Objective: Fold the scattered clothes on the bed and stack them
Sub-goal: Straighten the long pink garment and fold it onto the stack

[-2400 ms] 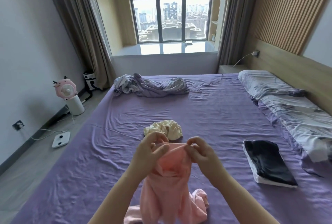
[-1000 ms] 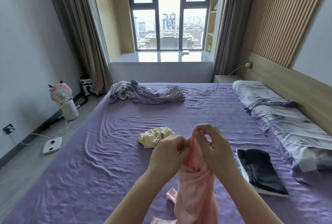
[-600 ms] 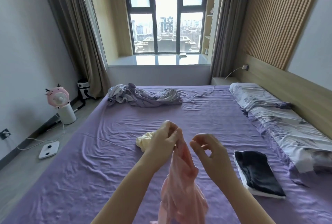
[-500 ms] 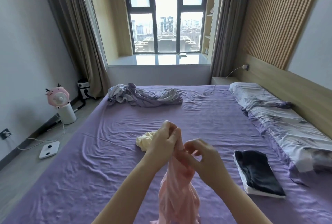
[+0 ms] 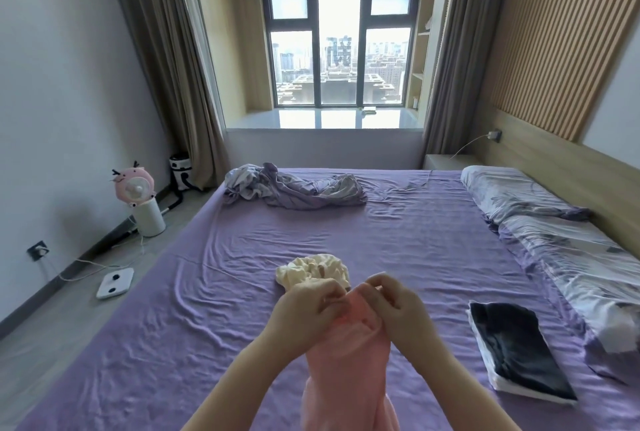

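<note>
A pink garment hangs bunched in front of me above the purple bed. My left hand and my right hand pinch its top edge close together. Just beyond my hands a crumpled cream garment lies on the sheet. A folded stack with a dark garment on top of a white one sits to my right. A loose lilac and grey heap of cloth lies at the far end of the bed.
Two patterned pillows run along the wooden headboard on the right. On the floor to the left stand a pink fan on a white base, a white scale and trailing cables. A window with curtains closes the far wall.
My right hand let go of the pink garment for a moment and then pinched its top edge again beside the left hand. The garment hangs straighter, and the view has tilted up slightly.
</note>
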`<state>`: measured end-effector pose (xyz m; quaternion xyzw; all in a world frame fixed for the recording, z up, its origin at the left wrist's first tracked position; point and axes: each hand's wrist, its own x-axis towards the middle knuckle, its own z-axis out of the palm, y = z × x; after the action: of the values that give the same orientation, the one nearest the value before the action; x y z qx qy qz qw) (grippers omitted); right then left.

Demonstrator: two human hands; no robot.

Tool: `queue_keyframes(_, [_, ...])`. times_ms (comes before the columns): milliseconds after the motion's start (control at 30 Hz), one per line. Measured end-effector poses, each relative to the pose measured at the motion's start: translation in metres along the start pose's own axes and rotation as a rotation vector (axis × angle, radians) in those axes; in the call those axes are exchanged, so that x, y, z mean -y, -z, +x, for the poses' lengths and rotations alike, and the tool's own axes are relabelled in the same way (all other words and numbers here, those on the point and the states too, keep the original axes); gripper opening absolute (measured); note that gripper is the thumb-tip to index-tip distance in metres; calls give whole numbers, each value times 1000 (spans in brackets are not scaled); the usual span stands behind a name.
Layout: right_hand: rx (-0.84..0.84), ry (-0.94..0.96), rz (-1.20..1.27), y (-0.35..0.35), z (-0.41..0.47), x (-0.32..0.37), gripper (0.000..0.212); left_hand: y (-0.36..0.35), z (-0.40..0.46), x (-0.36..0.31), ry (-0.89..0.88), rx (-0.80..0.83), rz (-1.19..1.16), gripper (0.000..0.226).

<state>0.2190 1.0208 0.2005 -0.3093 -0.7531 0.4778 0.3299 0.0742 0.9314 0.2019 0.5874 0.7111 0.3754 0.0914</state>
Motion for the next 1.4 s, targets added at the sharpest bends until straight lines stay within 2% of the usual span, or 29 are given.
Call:
queue_keyframes(133, [47,48,-54,0,0,-4,15,3,6,2,17,-151,0,5])
queue_keyframes(233, [93,143,-119,2,0,-2,19,1,10,-3,155,-109,-237,23])
queue_keyframes(333, [88,224,-210,0,-2,0,25,-7,14,-8,258,-75,-443,21])
queue_keyframes(467, [60,197,-312,-3,-3,-9,16,-17,18,-12,259,-97,-516,16])
queue_keyframes(567, [-20,160,-345,2,1,-12,5,-18,20,-9,250,-90,-444,15])
queue_keyframes(700, [-42,155,-297,10,4,-10,13,-12,19,-2,292,-33,-411,19])
queue_keyframes(867, [-5,177,-243,9,4,-11,28,-2,17,-3,356,54,-643,8])
queue_keyframes(1033, [49,136,-185,1,2,-9,30,-9,20,-15,426,36,-918,13])
queue_keyframes(1133, [22,129,-236,-1,1,-9,19,-9,23,-18,445,22,-1035,17])
queue_keyframes(1200, [-9,127,-240,-1,3,-9,11,-12,24,-17,426,-16,-977,17])
queue_keyframes(1267, [-20,132,-208,2,5,-9,2,-15,25,-14,332,-83,-796,11])
queue_keyframes(1400, [-2,160,-168,2,4,-6,7,-13,26,-9,110,-44,-559,12])
